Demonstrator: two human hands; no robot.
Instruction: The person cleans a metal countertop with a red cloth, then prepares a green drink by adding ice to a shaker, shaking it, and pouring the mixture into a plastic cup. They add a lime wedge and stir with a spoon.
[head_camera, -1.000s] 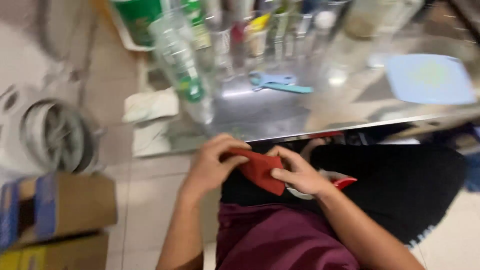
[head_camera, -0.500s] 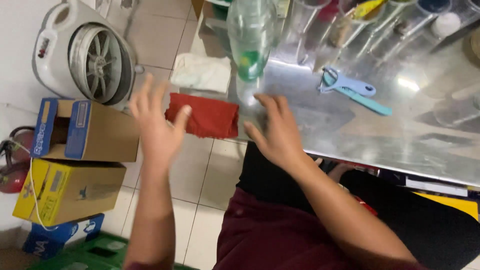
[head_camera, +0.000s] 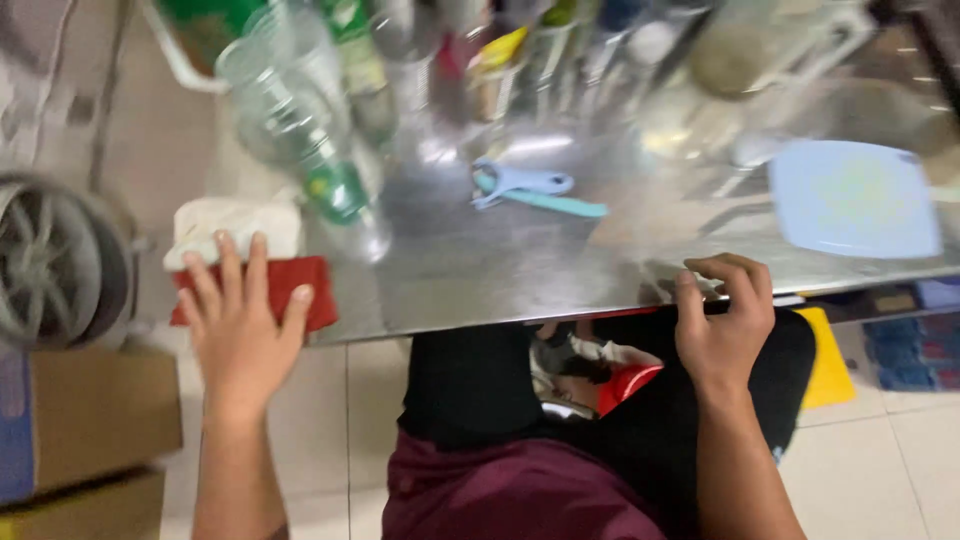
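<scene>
Left hand (head_camera: 240, 330) on cloth (head_camera: 290, 285) at table's (head_camera: 480, 280) left edge, right hand (head_camera: 722, 320) gripping front edge — peeler (head_camera: 530, 188) behind, between them

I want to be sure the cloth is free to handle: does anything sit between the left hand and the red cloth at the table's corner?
Nothing visible does: the left hand lies flat on the red cloth, fingers spread.

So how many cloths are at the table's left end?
2: a red cloth under the left hand's fingers, and a white cloth just behind it. More may be hidden.

Bare steel tabletop (head_camera: 500, 280) before crowded bottles (head_camera: 330, 150)
</scene>
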